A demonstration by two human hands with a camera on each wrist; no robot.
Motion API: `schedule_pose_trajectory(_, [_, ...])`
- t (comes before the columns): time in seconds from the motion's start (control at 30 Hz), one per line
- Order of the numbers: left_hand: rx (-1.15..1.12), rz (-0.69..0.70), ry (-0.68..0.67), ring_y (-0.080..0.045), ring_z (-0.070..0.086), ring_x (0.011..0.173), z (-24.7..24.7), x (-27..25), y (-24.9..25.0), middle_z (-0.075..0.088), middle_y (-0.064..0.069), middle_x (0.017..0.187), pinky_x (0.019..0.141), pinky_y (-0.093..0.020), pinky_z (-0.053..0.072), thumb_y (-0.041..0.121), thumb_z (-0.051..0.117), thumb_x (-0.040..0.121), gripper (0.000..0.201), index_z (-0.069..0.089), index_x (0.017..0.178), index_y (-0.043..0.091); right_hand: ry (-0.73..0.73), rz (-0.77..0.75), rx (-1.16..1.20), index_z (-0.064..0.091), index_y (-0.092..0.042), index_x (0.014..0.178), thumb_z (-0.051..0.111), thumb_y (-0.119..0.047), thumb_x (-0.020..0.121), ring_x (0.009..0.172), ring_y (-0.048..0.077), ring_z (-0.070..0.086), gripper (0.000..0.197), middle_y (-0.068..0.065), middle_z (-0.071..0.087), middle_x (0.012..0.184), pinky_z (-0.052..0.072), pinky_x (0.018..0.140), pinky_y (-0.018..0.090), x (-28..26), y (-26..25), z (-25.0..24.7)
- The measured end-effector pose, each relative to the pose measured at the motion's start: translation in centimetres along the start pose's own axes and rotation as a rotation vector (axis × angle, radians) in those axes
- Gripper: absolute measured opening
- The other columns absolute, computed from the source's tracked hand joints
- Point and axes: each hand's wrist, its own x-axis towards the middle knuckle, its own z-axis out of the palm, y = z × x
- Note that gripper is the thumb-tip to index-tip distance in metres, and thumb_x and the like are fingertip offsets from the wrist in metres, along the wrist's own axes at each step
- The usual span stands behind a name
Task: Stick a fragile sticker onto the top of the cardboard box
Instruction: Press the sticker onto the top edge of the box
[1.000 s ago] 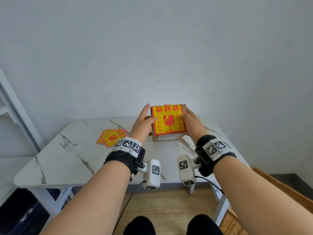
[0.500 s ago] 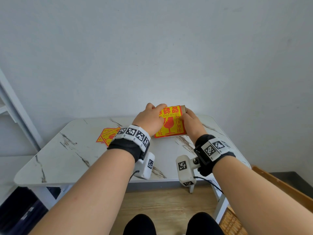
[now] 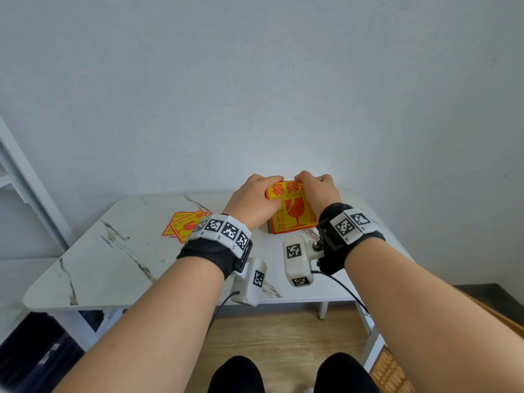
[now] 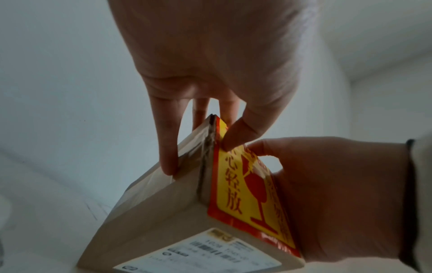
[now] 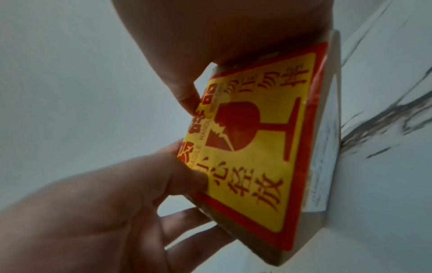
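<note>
A small cardboard box (image 3: 267, 227) stands on the marble table (image 3: 127, 265), with a yellow-and-red fragile sticker (image 3: 295, 214) covering its top. My left hand (image 3: 255, 199) holds the box's left side. In the left wrist view its fingers (image 4: 167, 147) run down the side wall and its thumb presses the sticker (image 4: 245, 194) near the far left edge. My right hand (image 3: 317, 191) lies over the box's far right part. In the right wrist view its thumb presses the sticker (image 5: 257, 147) near the far edge. The rest of its fingers are hidden.
A loose pile of spare fragile stickers (image 3: 184, 225) lies on the table left of the box. A white shipping label (image 4: 210, 254) is on the box's near face. The wall rises just behind the table. A wooden piece (image 3: 397, 373) stands on the floor at the right.
The box was tilted up toward me between both hands; it now sits flat on the table. Both hands have come over its top and press on the sticker.
</note>
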Motion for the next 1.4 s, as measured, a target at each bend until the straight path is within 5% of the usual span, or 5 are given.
schedule_pose_trajectory(0.33, [0.076, 0.052, -0.092, -0.021, 0.055, 0.107, 0.0, 0.5, -0.2, 0.043, 0.002, 0.129, 0.081, -0.024, 0.039, 0.017, 0.048, 0.088, 0.060, 0.042, 0.140, 0.046, 0.074, -0.079, -0.375, 0.050, 0.008, 0.124, 0.026, -0.001, 0.097, 0.115, 0.037, 0.051, 0.037, 0.025, 0.053, 0.131, 0.039, 0.092, 0.039, 1.4, 0.0, -0.6])
schedule_pose_trajectory(0.67, [-0.332, -0.133, -0.009, -0.030, 0.061, 0.116, -0.8, 0.7, -1.7, 0.049, -0.003, 0.137, 0.091, -0.045, 0.056, 0.010, 0.062, 0.089, 0.055, 0.046, 0.139, 0.026, -0.014, -0.065, -0.243, 0.031, -0.018, 0.063, 0.023, -0.031, 0.101, 0.073, 0.028, 0.044, 0.041, 0.008, 0.041, 0.069, 0.038, 0.070, 0.033, 1.5, 0.0, 0.0])
schedule_pose_trajectory(0.87, [-0.606, -0.244, 0.364, -0.028, 0.069, 0.099, -1.2, 1.0, -2.3, 0.066, -0.012, 0.114, 0.078, -0.040, 0.061, 0.021, 0.074, 0.082, 0.026, 0.057, 0.099, 0.012, -0.043, -0.128, -0.063, 0.049, -0.009, 0.127, 0.058, -0.045, 0.088, 0.092, 0.021, 0.059, 0.054, 0.007, 0.061, 0.107, 0.046, 0.078, 0.033, 0.7, 0.9, 0.0])
schedule_pose_trajectory(1.23, [-0.600, -0.164, 0.140, -0.022, 0.068, 0.108, -0.5, 1.0, -2.4, 0.073, 0.006, 0.101, 0.098, -0.046, 0.053, 0.036, 0.065, 0.083, 0.004, 0.068, 0.082, 0.039, -0.139, -0.306, 0.001, 0.068, -0.021, 0.096, 0.057, -0.044, 0.091, 0.080, 0.015, 0.065, 0.026, -0.006, 0.070, 0.084, 0.050, 0.075, 0.029, 0.5, 1.8, -0.8])
schedule_pose_trajectory(1.4, [-0.445, -0.170, 0.144, -0.025, 0.067, 0.103, 0.2, 1.2, -2.0, 0.068, -0.002, 0.116, 0.084, -0.048, 0.059, 0.053, 0.046, 0.093, 0.047, 0.052, 0.134, 0.033, -0.099, -0.223, 0.011, 0.047, -0.014, 0.136, 0.064, -0.057, 0.080, 0.102, 0.017, 0.066, 0.073, 0.001, 0.064, 0.124, 0.053, 0.084, 0.031, 1.0, 2.8, -0.1])
